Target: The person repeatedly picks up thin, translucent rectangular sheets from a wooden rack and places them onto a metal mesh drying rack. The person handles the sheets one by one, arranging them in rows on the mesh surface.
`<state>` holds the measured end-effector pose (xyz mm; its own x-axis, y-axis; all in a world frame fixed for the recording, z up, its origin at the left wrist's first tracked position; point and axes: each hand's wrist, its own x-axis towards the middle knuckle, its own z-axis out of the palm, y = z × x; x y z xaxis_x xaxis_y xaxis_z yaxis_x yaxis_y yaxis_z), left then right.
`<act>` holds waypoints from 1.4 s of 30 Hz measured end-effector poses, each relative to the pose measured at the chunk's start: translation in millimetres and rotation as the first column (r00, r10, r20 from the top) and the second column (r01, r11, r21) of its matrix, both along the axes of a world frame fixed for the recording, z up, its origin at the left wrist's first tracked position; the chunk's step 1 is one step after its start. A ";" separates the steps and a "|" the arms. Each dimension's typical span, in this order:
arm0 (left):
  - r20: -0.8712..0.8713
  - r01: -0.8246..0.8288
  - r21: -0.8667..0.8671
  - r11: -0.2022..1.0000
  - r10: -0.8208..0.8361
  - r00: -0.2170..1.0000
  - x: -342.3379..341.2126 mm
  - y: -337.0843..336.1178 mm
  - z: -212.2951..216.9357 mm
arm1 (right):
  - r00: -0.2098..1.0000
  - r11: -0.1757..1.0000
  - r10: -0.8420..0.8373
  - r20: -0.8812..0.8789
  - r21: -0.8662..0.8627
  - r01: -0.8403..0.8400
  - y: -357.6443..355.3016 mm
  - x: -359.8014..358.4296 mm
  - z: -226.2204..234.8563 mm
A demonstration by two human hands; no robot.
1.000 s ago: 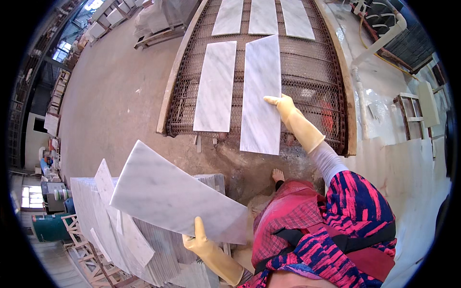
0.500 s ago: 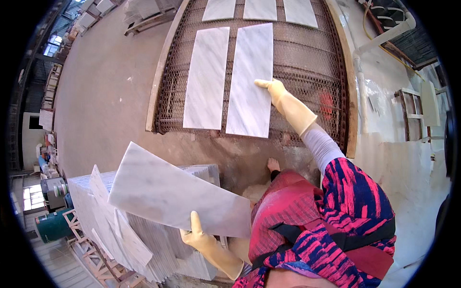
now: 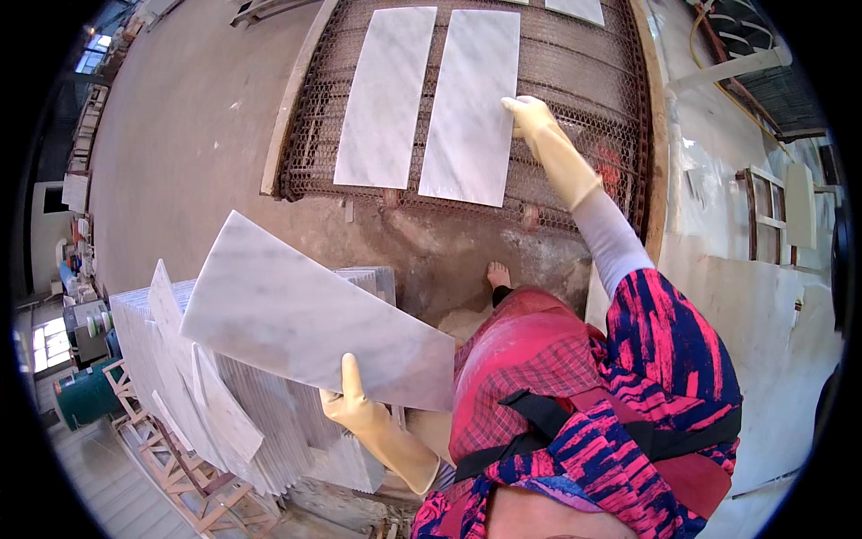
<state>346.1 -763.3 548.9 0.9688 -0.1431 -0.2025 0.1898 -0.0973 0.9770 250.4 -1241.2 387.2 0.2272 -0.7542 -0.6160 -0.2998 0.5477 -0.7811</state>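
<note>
My left hand (image 3: 364,409), in a yellow rubber glove, grips a long grey-veined marble tile (image 3: 314,314) by its lower edge, its thumb on the face. The tile is tilted above a stack of upright tiles (image 3: 269,404). My right hand (image 3: 539,126), gloved the same way, is at the right edge of another marble tile (image 3: 467,117), fingertips on that edge. That tile lies flat on a wire-mesh conveyor (image 3: 575,135), beside a similar tile (image 3: 386,99). The undersides of the gripping fingers are hidden.
Wooden rails (image 3: 292,117) border the mesh on both sides. Loose tile pieces (image 3: 224,404) lean against the stack. A green drum-shaped object (image 3: 85,395) stands at the far left. My bare foot (image 3: 497,274) is on the floor near the conveyor's end. A white pipe (image 3: 727,70) runs along the right.
The view has tipped, so the scene sits higher in it. My right fingertips have drawn back from the tile's face to its edge. My left hand still holds its tile.
</note>
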 end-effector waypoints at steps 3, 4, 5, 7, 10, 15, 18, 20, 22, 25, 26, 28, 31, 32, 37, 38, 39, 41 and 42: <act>-0.031 -0.015 -0.012 1.000 0.015 0.999 -0.2 4.8 1.4 | 0.961 0.890 0.095 -0.259 -0.411 -0.199 34.1 -11.1 15.4; -0.052 -0.010 -0.016 1.000 0.009 0.999 3.7 0.9 4.2 | 0.964 0.840 0.124 -0.235 -0.493 -0.228 50.0 -14.8 31.9; -0.066 -0.018 -0.036 0.999 0.016 0.998 2.4 0.8 7.1 | 0.952 0.811 0.264 -0.152 -0.500 -0.305 67.2 -12.3 41.5; -0.087 0.018 -0.095 0.995 -0.026 0.996 5.0 -10.3 15.0 | 0.817 0.755 0.571 0.085 -0.445 -0.481 99.1 -14.7 61.8; -0.058 0.114 -0.143 0.983 -0.123 0.991 15.6 -39.2 27.1 | 0.379 0.552 0.798 0.468 -0.317 -0.771 158.9 -5.8 80.7; -0.005 0.201 -0.235 0.951 -0.208 0.978 25.2 -85.4 58.4 | 0.375 0.468 0.675 0.635 0.024 -0.884 221.4 9.0 108.5; 0.505 0.338 0.322 0.884 -0.463 0.728 64.8 -100.2 38.3 | 0.539 0.680 0.361 0.761 0.181 -0.710 205.2 -3.3 111.5; 0.498 0.382 0.268 0.884 -0.467 0.731 72.4 -119.2 40.9 | 0.612 0.775 0.330 0.719 0.164 -0.610 196.2 -13.9 125.4; 0.291 0.457 -0.048 0.888 -0.426 0.857 70.2 -143.0 53.6 | 0.682 0.845 0.238 0.691 0.200 -0.497 187.4 -28.6 135.6; 0.004 0.504 -0.290 0.814 -0.526 0.851 73.6 -131.1 22.2 | 0.795 0.931 0.132 0.592 0.201 -0.304 170.8 -53.2 131.8; -0.022 0.550 -0.268 0.791 -0.576 0.817 76.3 -117.6 -0.4 | 0.824 0.945 0.082 0.561 0.220 -0.243 163.1 -61.0 132.1; -0.270 0.521 -0.239 0.819 -0.571 0.775 66.0 -85.4 -32.6 | 0.871 0.961 -0.031 0.491 0.253 -0.109 149.5 -78.0 130.7; -0.570 0.308 -0.213 0.927 -0.374 0.731 38.8 5.3 -118.1 | 0.919 0.973 -0.122 0.375 0.226 0.037 127.4 -84.1 104.6; -0.664 0.253 -0.212 0.944 -0.329 0.672 31.8 32.9 -149.1 | 0.933 0.974 -0.174 0.316 0.192 0.117 119.4 -91.2 101.8; -0.839 0.046 -0.105 0.993 -0.113 0.532 9.9 133.2 -216.0 | 0.916 0.947 -0.317 0.247 0.136 0.291 89.9 -140.1 108.1; -0.851 0.019 -0.066 0.998 -0.066 0.522 6.6 149.3 -225.8 | 0.911 0.946 -0.321 0.258 0.129 0.296 83.8 -144.6 105.2; -0.856 0.026 -0.020 0.999 -0.030 0.515 6.7 162.4 -235.5 | 0.908 0.944 -0.327 0.261 0.125 0.304 77.4 -148.5 99.9; -0.861 0.054 0.072 0.996 0.035 0.508 5.5 178.1 -247.7 | 0.904 0.942 -0.334 0.267 0.119 0.313 63.8 -154.1 88.1; -0.859 0.079 0.116 0.990 0.060 0.508 3.5 184.2 -248.6 | 0.905 0.943 -0.331 0.266 0.123 0.309 62.5 -156.8 86.8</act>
